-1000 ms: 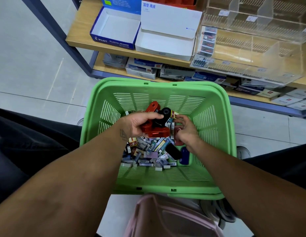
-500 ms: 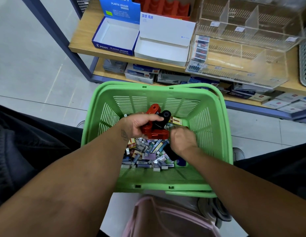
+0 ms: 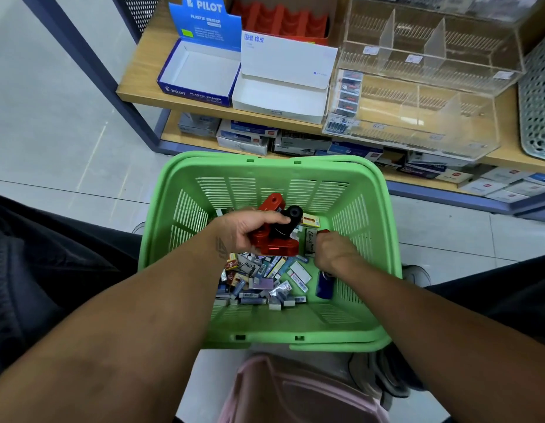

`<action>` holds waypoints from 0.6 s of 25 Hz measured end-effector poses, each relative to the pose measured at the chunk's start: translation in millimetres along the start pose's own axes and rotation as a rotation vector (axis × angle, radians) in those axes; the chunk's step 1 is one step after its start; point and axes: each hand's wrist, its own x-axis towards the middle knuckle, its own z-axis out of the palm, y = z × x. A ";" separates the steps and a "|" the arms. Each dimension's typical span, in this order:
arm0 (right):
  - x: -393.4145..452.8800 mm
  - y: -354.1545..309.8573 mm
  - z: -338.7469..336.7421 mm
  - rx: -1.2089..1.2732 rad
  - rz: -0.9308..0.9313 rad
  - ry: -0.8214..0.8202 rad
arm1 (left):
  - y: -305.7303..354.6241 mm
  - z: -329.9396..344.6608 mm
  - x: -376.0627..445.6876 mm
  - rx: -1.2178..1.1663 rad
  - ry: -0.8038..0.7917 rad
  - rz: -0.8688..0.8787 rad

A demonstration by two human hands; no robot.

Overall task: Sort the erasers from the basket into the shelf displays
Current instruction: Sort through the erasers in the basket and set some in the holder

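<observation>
- The left hand (image 3: pixel 243 230) is gripping several red and black sharpeners (image 3: pixel 277 236), fingers curled over them, holding them just above the heap at the far side of the green basket (image 3: pixel 161 239). This grip is looking the same as half a second ago and a second ago.
- The right hand (image 3: pixel 332 250) is what is changing: a second ago it was lying higher among the items beside the sharpeners, and now it is reaching lower toward the right wall, knuckles up and fingers curled down into the pile. It seems to be pinching something small and red at its far edge, but the fingertips are hidden, so I cannot tell for sure what it is holding.
- The erasers (image 3: pixel 259 282) are lying in a loose heap on the basket floor, mostly near and between the two wrists, with a blue item (image 3: pixel 324 285) against the right wall.
- The view is also tilting up compared with earlier, so more of the shelf is showing: the blue Pilot display box (image 3: pixel 201 71) at far left, the white display box (image 3: pixel 283 93) just right of it, and the clear acrylic bins (image 3: pixel 417 96) farther right.
- Judging from this, the sorting is barely starting: both boxes are looking bare inside, and the person is probably gathering a handful before lifting it toward the shelf.
</observation>
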 end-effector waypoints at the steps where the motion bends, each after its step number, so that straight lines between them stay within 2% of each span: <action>1: -1.3 -1.8 -2.9 -0.006 -0.002 0.026 | -1.8 4.5 0.4 0.016 0.002 -0.007; 3: -1.1 -5.8 -16.8 0.064 0.017 0.088 | -5.8 15.1 0.0 0.041 0.001 -0.027; 7: 20.9 2.1 -70.6 0.490 0.175 0.178 | -18.1 42.5 10.3 0.038 0.038 -0.059; 11: 31.3 7.6 -79.7 0.614 0.153 0.161 | -41.1 74.7 24.0 -0.006 0.145 -0.018; 15: 34.0 10.6 -67.3 0.628 0.116 0.131 | -50.9 92.1 20.9 0.129 -0.068 -0.082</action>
